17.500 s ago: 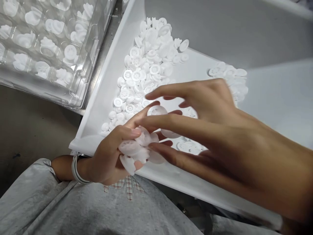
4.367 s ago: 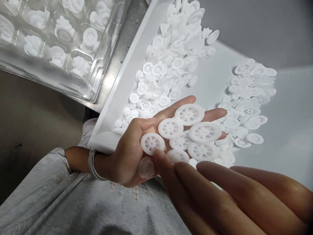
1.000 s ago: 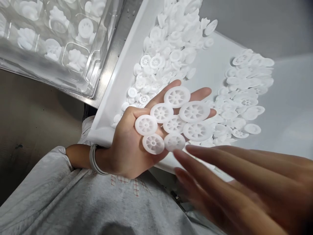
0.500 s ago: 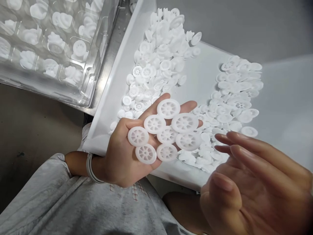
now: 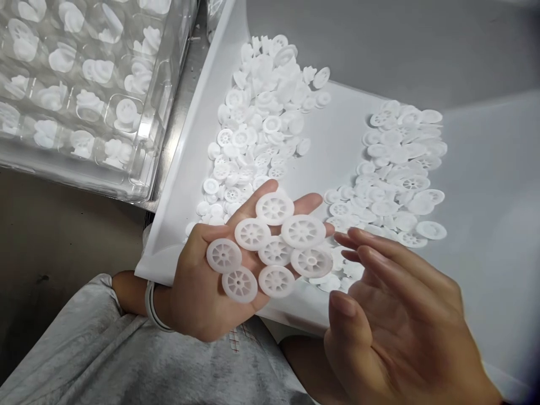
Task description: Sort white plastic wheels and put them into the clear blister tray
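Note:
My left hand (image 5: 202,292) lies palm up over the near edge of a white tray (image 5: 177,180), fingers stretched out. Several white spoked plastic wheels (image 5: 274,242) rest flat on its palm and fingers. My right hand (image 5: 396,315) hovers just to the right, palm partly turned up, fingers apart and holding nothing; its fingertips are close to the wheels. A pale band circles my left wrist.
Two heaps of white plastic wheels lie on the tray, a left heap (image 5: 261,124) and a right heap (image 5: 396,169). A clear plastic blister tray (image 5: 84,95) with white parts in its pockets stands at the upper left. A metal strip (image 5: 181,95) runs between them.
My left hand with the wheels has drifted down and left in view. My right hand has turned from palm down to palm partly up and drawn back from the wheels.

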`<state>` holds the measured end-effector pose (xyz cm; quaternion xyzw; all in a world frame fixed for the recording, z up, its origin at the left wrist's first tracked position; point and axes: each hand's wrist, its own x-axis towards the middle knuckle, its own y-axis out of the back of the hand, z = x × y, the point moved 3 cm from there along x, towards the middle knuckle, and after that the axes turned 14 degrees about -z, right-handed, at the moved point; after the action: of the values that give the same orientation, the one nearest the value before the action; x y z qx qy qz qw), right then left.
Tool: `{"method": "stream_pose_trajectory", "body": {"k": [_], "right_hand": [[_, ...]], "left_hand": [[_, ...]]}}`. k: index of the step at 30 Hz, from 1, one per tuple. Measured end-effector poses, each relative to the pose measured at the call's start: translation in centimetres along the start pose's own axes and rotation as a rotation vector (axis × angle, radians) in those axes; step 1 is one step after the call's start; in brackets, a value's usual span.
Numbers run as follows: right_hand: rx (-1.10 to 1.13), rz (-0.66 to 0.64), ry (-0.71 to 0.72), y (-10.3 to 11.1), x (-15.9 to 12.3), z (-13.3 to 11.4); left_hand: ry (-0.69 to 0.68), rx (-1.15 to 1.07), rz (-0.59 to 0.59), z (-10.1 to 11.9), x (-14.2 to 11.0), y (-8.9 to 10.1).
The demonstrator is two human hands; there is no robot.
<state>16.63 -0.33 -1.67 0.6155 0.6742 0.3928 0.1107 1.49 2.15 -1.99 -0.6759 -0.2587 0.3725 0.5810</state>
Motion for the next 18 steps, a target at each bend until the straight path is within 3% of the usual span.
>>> {"method": "stream_pose_trajectory", "body": {"k": [3, 18], "right_hand": [[0.007, 0.019, 0.067, 0.01, 0.25, -0.07], [-0.050, 0.005, 0.015, -0.41, 0.47, -0.14]], "left_hand": [[0.023, 0.020, 0.047, -0.05, -0.02, -0.03], [0.046, 0.091, -0.017, 0.46, 0.27, -0.20]]}}
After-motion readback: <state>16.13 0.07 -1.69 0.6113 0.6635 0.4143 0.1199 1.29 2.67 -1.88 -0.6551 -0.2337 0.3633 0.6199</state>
